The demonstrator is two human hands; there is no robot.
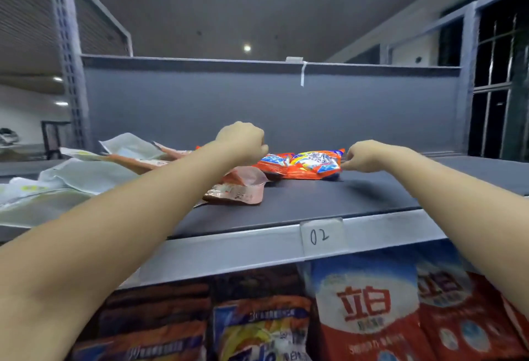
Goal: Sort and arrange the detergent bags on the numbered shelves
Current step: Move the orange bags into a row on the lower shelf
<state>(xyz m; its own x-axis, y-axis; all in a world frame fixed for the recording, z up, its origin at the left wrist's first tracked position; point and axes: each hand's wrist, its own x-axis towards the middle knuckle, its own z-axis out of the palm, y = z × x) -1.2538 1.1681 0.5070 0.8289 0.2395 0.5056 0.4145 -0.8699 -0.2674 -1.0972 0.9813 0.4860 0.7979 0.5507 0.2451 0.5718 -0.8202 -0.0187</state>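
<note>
Mid-frame on the shelf (315, 197) tagged 02, our right hand (362, 157) pinched the orange detergent bag (313, 164) at its edge. Left hand (243, 140) curled over the bags; couldn't tell its hold. Risk: thin pinch slips, bag drops.
</note>
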